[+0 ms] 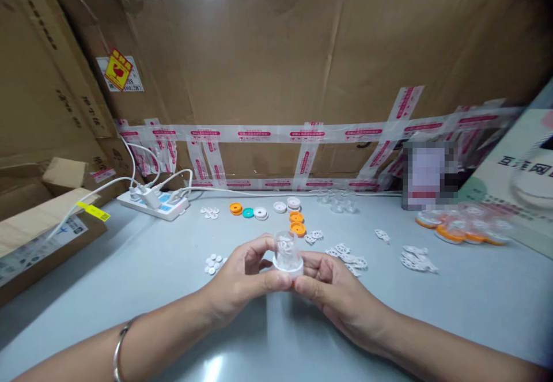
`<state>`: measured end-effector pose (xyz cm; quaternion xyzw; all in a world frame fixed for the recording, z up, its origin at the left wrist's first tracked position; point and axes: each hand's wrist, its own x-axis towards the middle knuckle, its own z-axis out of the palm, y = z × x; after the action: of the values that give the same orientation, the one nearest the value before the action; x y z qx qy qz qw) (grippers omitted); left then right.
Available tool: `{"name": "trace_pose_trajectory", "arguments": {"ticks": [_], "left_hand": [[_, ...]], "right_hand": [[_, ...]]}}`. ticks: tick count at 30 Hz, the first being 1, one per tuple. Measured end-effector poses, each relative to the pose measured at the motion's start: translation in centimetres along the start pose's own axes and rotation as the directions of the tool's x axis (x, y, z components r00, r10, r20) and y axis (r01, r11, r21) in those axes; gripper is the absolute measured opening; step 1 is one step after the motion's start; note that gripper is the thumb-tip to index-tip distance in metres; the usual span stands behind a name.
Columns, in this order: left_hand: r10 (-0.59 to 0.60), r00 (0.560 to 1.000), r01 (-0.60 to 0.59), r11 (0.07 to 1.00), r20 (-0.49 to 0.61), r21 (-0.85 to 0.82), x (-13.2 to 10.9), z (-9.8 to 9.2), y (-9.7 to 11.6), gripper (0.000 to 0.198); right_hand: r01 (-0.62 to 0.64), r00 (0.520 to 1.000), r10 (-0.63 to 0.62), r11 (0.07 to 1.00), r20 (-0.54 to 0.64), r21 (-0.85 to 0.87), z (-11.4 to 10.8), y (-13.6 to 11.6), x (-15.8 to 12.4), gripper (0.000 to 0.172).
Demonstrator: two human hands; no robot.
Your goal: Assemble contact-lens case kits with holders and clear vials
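Both hands hold one small clear plastic dome on a white round base (287, 262), upright above the table, with a trace of orange under it. My left hand (248, 272) is closed on its left side, the thumb against the base's front. From the right, my right hand (328, 281) grips the same base between thumb and fingers. Whitish parts show inside the dome, too blurred to name. Just left of my left hand lie several small white discs (213, 263). Beyond my right hand is a pile of white openwork plastic pieces (349, 257).
Orange round caps (297, 229), white round caps (260, 213) and a teal disc (247, 213) lie farther back. Clear cups (339, 200) stand behind them. A power strip (155, 202) sits back left; domed orange-based pieces (464, 226) lie right. A cardboard wall (268, 65) bounds the table.
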<state>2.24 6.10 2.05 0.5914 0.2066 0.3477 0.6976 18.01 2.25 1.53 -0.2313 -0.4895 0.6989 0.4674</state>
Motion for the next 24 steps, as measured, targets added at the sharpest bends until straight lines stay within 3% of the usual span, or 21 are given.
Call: {"name": "trace_pose_trajectory", "arguments": {"ticks": [10, 18, 24], "left_hand": [[-0.034, 0.999, 0.034, 0.999, -0.009, -0.004, 0.31, -0.28, -0.46, 0.042], [-0.007, 1.000, 0.007, 1.000, 0.022, -0.004, 0.39, -0.49, -0.48, 0.033], [0.029, 0.999, -0.024, 0.977, -0.020, 0.212, 0.46, -0.34, -0.77, 0.026]], "right_hand": [[0.025, 0.997, -0.029, 0.999, -0.073, -0.047, 0.05, 0.27, 0.01, 0.033], [0.006, 0.996, -0.007, 1.000, -0.094, -0.010, -0.01, 0.36, -0.13, 0.032], [-0.035, 0.983, 0.027, 0.999, -0.183, -0.036, -0.13, 0.17, 0.13, 0.035]]}}
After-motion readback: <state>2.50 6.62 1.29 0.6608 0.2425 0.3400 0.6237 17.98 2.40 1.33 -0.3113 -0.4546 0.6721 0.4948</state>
